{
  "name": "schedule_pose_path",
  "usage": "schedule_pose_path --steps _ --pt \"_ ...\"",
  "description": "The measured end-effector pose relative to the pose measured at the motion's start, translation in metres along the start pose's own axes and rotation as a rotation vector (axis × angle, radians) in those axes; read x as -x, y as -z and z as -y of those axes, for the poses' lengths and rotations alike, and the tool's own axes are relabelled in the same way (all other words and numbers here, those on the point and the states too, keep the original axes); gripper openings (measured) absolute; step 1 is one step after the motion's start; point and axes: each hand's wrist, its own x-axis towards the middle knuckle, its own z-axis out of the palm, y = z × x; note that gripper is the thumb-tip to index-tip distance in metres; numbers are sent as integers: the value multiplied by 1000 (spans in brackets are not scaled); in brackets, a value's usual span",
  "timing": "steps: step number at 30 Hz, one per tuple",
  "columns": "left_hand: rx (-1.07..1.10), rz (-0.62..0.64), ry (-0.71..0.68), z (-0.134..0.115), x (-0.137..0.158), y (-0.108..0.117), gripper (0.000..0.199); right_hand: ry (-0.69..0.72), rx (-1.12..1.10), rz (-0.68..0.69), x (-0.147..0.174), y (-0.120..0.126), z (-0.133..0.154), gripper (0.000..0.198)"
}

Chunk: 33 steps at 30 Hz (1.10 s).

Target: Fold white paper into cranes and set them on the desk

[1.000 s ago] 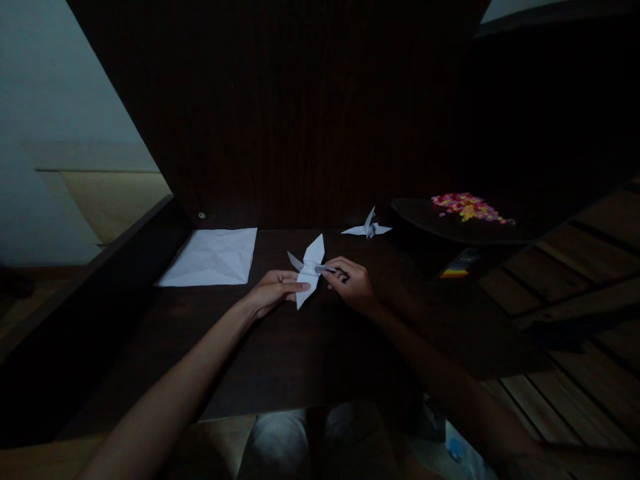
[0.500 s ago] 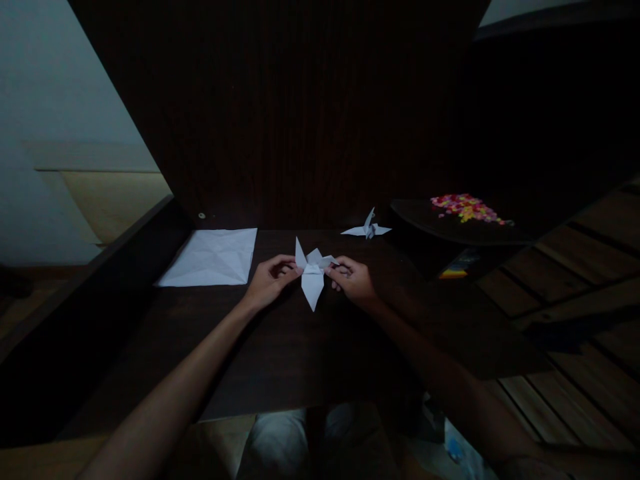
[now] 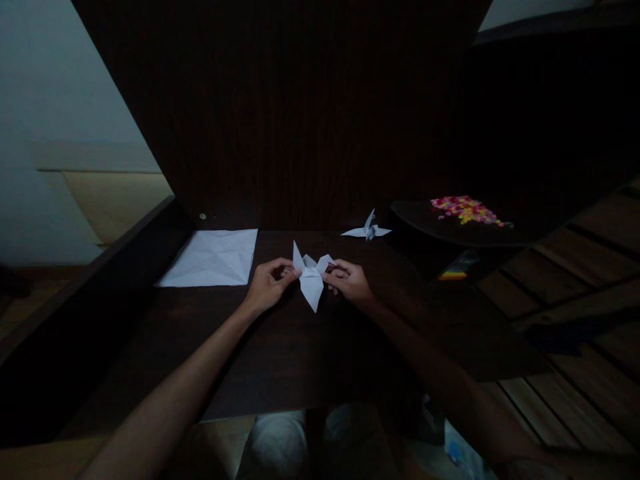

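A white origami crane (image 3: 312, 288) is held between my two hands, just above the dark desk, one wing pointing toward me and a thin point rising on its left. My left hand (image 3: 270, 283) pinches its left side between thumb and fingers. On the other side my right hand (image 3: 350, 280) is closed on the crane's right point, thumb on the near face. Behind them, close to the back panel, stands another white paper crane (image 3: 369, 231). Creased white paper sheets (image 3: 213, 259) lie flat to the left of my left hand.
A raised dark shelf (image 3: 415, 217) at the right carries a heap of small pink, red and yellow pieces (image 3: 467, 208). Beneath it is a dark item with a yellow-orange edge (image 3: 453, 274). A low side board (image 3: 100, 287) bounds the desk at the left.
The crane's right point has swung upward, and my right thumb has shifted slightly left along it. My left hand keeps its pinch, almost still.
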Motion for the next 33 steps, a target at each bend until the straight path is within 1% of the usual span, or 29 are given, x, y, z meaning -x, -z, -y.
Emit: schedule_pose_path --steps 5,10,14,19,25,30,33 --pt "-78 -27 -51 -4 2 1 22 14 17 2 1 -1 0 31" --pt "-112 -18 -110 -6 3 3 20 -1 34 -24 1 -1 4 31" --pt "-126 -15 -77 -6 3 4 21 -2 46 -23 2 -1 6 31" --pt "-77 9 -60 -7 2 3 24 3 69 -1 3 -1 6 30" --pt "-107 -31 -77 -4 1 3 20 27 88 25 4 -4 4 26" --pt "-83 -10 -53 -6 2 3 21 86 112 -19 3 -4 5 25" --pt "-31 2 -5 -7 2 1 23 66 102 -37 2 -2 6 28"
